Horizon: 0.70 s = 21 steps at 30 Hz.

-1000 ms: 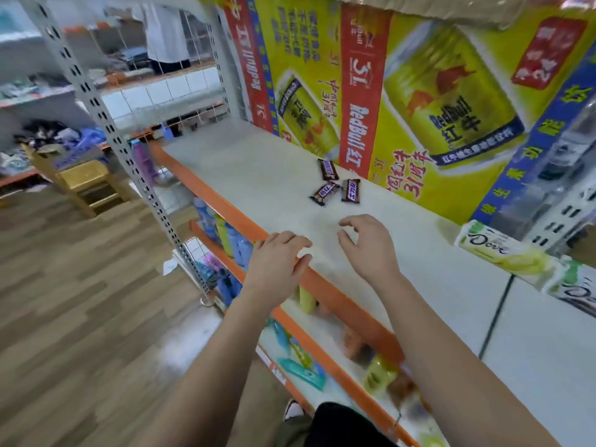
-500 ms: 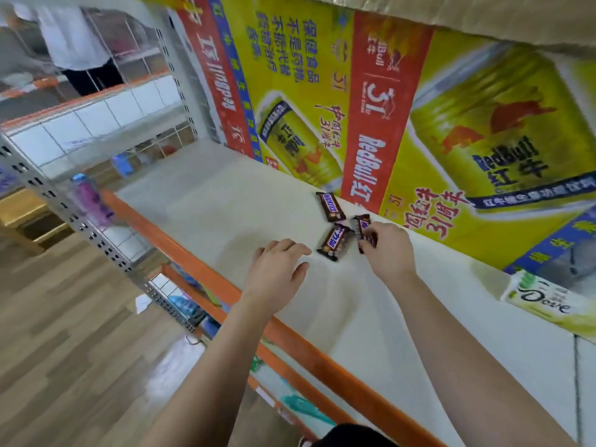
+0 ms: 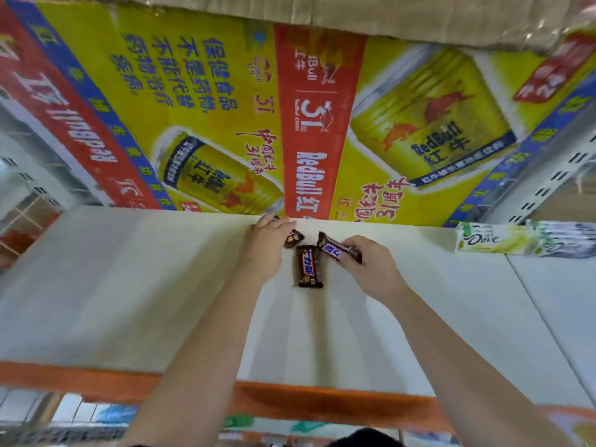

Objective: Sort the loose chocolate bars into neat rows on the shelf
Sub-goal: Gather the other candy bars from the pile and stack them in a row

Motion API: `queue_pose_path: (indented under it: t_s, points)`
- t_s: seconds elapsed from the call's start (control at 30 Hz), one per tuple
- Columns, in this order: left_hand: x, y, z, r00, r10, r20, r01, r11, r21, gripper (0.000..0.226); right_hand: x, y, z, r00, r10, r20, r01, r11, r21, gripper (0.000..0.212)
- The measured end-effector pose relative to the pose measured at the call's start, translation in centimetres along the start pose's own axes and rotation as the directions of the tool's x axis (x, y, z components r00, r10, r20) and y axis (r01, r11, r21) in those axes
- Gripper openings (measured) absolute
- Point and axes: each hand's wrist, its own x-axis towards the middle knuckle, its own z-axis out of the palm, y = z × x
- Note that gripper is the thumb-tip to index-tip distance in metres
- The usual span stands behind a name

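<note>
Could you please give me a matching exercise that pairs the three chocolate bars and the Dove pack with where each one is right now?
Things:
1. back bar
2. middle bar
3. right bar
4. Dove pack

Places:
A. lies untouched on the shelf
B. held by the right hand
C. far right, at the back of the shelf
D. partly under the left hand

Pairs: 1-D, 2-A, 3-B, 4-C

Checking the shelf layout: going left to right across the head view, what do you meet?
In order: left hand → flat bar → right hand, pinching a second bar → Dove pack.
</note>
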Motion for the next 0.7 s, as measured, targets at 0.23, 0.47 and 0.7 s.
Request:
queue_pose_path:
  t_s: [0.23,0.47,0.7]
  points:
    - [2.2,-0.7,1.7,0.997,0.079,0.006,-0.079,0.995,0.062,0.049,-3.9,0.2,-0.8,0.942,0.307,-0.137,-0.24,0.9,0.363,0.008]
    - [0.9,5.3,0.5,0.968,0.234,-0.09,-0.246,0.818,-0.52,0.031,-7.5,1.7,-3.0,0.86,0.409,-0.306,-0.229,0.843,0.486,0.01]
    - [-0.5,15.1,0.6,0.924,0.368,0.109,-0.102,0.51,-0.854,0.054,-12.8,6.8,-8.4,0.725,0.542,-0.425,-0.148,0.725,0.673,0.019]
